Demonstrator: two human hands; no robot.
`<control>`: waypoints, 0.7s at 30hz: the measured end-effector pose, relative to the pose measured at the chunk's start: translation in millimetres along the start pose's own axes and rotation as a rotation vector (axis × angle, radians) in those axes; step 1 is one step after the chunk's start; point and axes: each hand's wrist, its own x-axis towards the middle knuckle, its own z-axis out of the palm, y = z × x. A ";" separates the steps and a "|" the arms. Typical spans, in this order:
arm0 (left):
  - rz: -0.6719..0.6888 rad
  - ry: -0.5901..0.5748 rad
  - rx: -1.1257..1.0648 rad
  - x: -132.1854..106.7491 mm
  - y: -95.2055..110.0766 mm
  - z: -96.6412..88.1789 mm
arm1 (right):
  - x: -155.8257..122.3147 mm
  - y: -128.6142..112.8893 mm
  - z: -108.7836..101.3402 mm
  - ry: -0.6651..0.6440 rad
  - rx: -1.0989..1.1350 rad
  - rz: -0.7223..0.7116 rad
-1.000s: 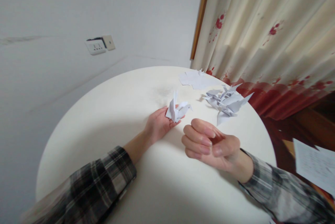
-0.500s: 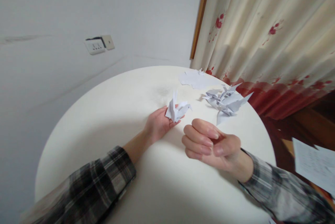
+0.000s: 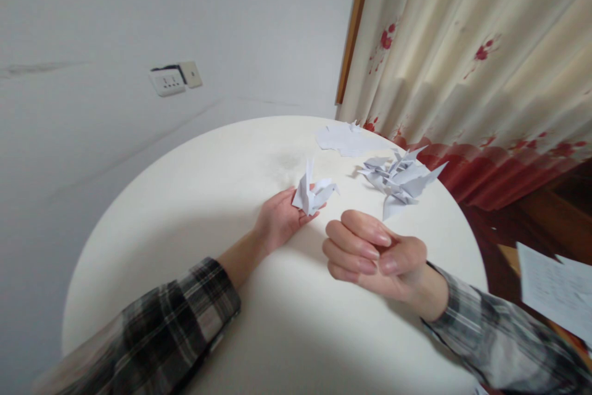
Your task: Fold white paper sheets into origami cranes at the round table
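Left hand (image 3: 283, 220): palm up, fingers laid open (partly hidden)
Paper crane (image 3: 312, 198): resting on those fingers, near the tabletop's (image 3: 185, 188) middle
Right hand (image 3: 374, 254): fingers curled together, beside folded paper pile (image 3: 398, 179)

I have the left hand (image 3: 280, 220) over the middle of the bench (image 3: 194, 204), paper crane (image 3: 312, 196) on its fingers. Right hand (image 3: 370, 251) is to the right, closer to my camera, apart from the crane. Behind it, on the bench's right side: pile of folded paper (image 3: 401, 180). Loose paper (image 3: 345, 140) lies behind and left of that pile, near the far rim. Wall (image 3: 250, 25) behind the bench; socket (image 3: 167, 82) on it, left, wall plate (image 3: 193, 74) just right of that. Curtain (image 3: 453, 62) behind right. Sheets (image 3: 555, 290) lie beyond the bench's right edge.
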 end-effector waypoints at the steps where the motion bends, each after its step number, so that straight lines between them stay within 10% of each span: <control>1: 0.003 -0.014 0.002 0.1 -0.3 -0.7 | 0.0 0.0 -0.1 -0.001 0.000 -0.001; 21: -0.047 -0.056 -0.019 -3.6 0.7 4.1 | 0.0 0.2 -3.7 0.019 -0.039 -0.005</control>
